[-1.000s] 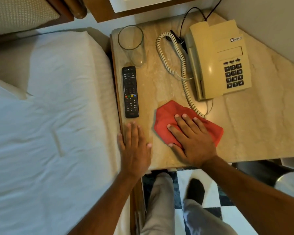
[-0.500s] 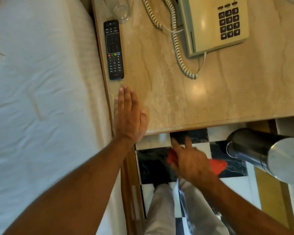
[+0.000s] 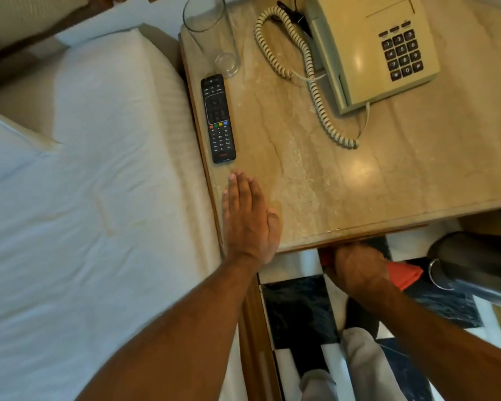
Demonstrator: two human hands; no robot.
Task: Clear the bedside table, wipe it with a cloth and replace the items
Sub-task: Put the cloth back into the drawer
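Observation:
The marble-topped bedside table (image 3: 388,180) carries a black remote (image 3: 218,118) along its left edge, an empty clear glass (image 3: 214,33) behind the remote, and a beige telephone (image 3: 382,50) with a coiled cord (image 3: 307,73) at the back right. My left hand (image 3: 248,218) lies flat on the table's near left corner, fingers together, holding nothing. My right hand (image 3: 359,269) is just below the table's front edge, closed on a red cloth (image 3: 404,274) that sticks out to its right.
A bed with white sheets (image 3: 84,198) runs along the table's left side. A shiny metal bin (image 3: 475,264) stands on the black-and-white tiled floor (image 3: 298,311) under the table's right front. My legs in grey trousers (image 3: 359,363) are below.
One second ago my right hand pressed the red cloth on the tabletop; it has since come off the front edge with the cloth and now sits just under that edge. My left hand stayed put.

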